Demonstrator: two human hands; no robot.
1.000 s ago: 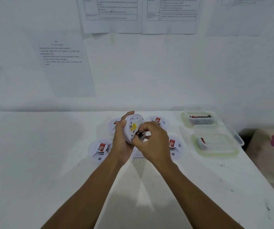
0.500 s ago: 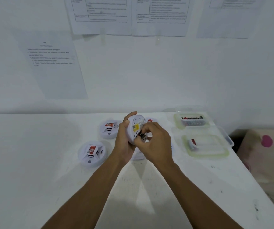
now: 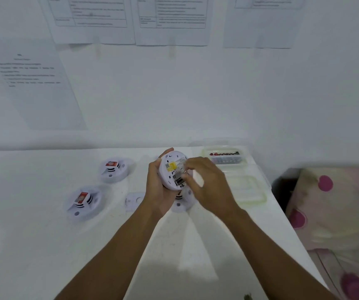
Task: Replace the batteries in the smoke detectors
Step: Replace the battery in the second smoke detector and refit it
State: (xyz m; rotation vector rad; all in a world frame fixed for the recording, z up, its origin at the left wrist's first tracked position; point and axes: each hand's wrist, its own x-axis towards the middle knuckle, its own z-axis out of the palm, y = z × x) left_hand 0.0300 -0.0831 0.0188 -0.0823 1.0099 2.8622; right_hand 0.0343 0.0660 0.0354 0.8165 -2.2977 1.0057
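A printed sheet (image 3: 37, 83) hangs on the wall at my far left. Below it, on the white surface (image 3: 33, 245), two smoke detectors sit well apart from my hands. The nearer detector (image 3: 84, 202) is at front left and the farther detector (image 3: 114, 169) is behind it, each with a red label on top. A small white cover (image 3: 134, 200) lies flat just left of my wrist.

My left hand (image 3: 158, 191) holds the open detector (image 3: 172, 167) above the surface, tilted on edge with its back toward me. My fingers are curled round its rim. A yellow sticker shows on that back, and a dark battery (image 3: 179, 180) sits in the slot beneath it. My right hand (image 3: 208, 187) comes in from the right, fingers bent, tips at the battery. Blur hides whether they pinch it.

Another detector (image 3: 184, 203) rests on the surface under my hands. Further right, a clear tub of batteries (image 3: 226, 158) stands near the wall, with a second tub (image 3: 252, 195) in front of it. Off the edge lies a pillow with pink dots (image 3: 330, 213).
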